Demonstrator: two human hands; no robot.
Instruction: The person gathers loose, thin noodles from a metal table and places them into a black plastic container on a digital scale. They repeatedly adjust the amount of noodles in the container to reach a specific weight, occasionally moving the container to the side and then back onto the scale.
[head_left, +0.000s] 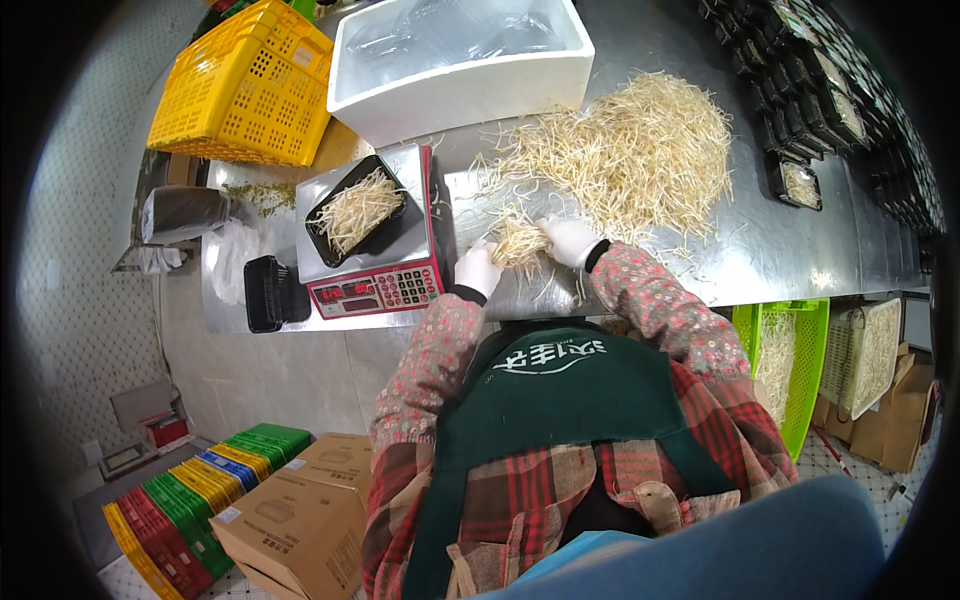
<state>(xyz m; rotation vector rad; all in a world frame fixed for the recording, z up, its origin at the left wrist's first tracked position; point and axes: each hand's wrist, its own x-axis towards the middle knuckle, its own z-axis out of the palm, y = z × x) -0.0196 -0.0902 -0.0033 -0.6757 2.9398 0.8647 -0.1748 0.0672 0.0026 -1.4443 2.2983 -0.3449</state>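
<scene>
Both my hands wear white gloves and meet around a small bunch of bean sprouts (519, 238) just above the steel table (757, 255). My left hand (477, 268) grips the bunch's left end, and my right hand (570, 240) grips its right side. Behind them spreads a large loose heap of bean sprouts (637, 150). To the left, a black plastic tray (330, 251) filled with sprouts rests tilted on the steel pan of a red digital scale (375, 289), whose display is lit. An empty-looking stack of black trays (262, 294) stands left of the scale.
A white foam box (465, 94) holding clear plastic lids stands at the back, beside a yellow crate (247, 90). Stacks of filled black trays (802, 82) line the right. Below the table edge are a green crate (810, 367) of sprouts, cardboard boxes (300, 510) and folded coloured crates (180, 495).
</scene>
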